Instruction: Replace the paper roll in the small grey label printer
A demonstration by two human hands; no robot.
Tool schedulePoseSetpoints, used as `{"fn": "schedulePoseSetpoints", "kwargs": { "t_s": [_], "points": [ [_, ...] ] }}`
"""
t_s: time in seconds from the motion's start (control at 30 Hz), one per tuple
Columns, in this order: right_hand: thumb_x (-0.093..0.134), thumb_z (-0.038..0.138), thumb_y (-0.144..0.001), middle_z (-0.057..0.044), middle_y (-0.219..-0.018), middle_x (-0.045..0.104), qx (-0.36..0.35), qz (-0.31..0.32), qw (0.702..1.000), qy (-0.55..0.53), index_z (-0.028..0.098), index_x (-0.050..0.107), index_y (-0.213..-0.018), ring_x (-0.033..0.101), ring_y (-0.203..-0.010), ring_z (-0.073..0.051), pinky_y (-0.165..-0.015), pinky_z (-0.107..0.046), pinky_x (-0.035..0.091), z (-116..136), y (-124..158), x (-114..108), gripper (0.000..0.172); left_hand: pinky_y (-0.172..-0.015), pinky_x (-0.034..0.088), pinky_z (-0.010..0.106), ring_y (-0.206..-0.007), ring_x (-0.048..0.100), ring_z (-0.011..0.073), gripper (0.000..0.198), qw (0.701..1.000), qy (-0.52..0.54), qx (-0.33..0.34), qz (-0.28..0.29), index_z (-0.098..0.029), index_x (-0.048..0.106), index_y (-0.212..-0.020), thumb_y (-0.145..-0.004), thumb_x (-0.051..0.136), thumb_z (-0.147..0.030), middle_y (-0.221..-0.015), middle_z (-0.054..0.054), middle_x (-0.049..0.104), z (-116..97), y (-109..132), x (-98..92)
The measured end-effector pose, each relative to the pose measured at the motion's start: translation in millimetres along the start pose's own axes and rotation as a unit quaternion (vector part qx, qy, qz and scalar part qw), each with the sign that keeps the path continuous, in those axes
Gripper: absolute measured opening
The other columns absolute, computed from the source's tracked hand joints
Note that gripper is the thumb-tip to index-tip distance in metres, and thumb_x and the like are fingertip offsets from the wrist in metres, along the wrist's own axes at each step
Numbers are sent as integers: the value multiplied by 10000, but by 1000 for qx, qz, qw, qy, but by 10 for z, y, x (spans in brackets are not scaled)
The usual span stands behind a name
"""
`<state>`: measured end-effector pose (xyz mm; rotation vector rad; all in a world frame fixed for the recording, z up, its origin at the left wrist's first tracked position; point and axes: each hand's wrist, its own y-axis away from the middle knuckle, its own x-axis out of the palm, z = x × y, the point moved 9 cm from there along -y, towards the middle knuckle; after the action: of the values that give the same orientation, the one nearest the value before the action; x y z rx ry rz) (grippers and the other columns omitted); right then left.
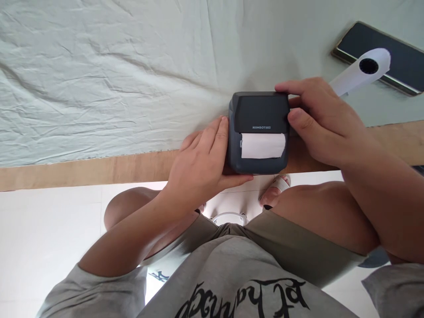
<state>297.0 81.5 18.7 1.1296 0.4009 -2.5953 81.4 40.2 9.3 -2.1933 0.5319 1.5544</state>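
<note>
A dark grey and black label printer (261, 110), marked NIIMBOT, sits at the front edge of the table. From its slot a white strip of label paper (263, 145) sticks out. My left hand (203, 152) is closed along the printer's left side, its thumb reaching under the near edge. On the other side, my right hand (323, 117) grips the upper right corner, with the thumb against the side and the index finger on the far edge. The right hand's other fingers are partly hidden behind the printer.
A pale, wrinkled cloth (109, 79) covers the table, whose bare wooden edge (82, 170) runs along the front. To the right lies a dark phone (404, 53). A white tube-shaped object (349, 79) with a dark round opening overlaps it in view. My legs are below the edge.
</note>
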Motion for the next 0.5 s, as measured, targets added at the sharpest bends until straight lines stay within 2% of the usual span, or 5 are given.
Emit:
{"fn": "schedulePoseSetpoints", "kwargs": {
  "t_s": [0.17, 0.33, 0.5],
  "points": [
    [304, 831, -1170, -51, -1568, 700, 9, 36, 999, -12, 352, 495, -1701, 721, -1430, -264, -1262, -637, 613, -35, 14, 88, 740, -1325, 539, 548, -1520, 721, 450, 1174, 1000, -1, 14, -23, -94, 540, -1724, -889, 930, -821, -1679, 257, 697, 7, -7, -53],
    [391, 543, -1201, -4, -1568, 697, 70, 40, 993, -90, 378, 476, -1657, 734, -1372, -214, -1270, -601, 614, -138, 23, 110, 492, -1262, 580, 574, -1416, 784, 438, 1078, 999, 11, 25, -29, -131, 575, -1704, -925, 904, -800, -1638, 235, 737, 11, -31, -83],
    [423, 418, -1142, -16, -1551, 711, 84, 47, 992, -76, 371, 461, -1654, 754, -1301, -219, -1271, -638, 609, -135, 4, 113, 516, -1298, 541, 581, -1375, 808, 432, 1075, 998, 23, 42, -40, -108, 610, -1668, -898, 926, -787, -1635, 244, 738, 5, -42, -114]
  ]
}}
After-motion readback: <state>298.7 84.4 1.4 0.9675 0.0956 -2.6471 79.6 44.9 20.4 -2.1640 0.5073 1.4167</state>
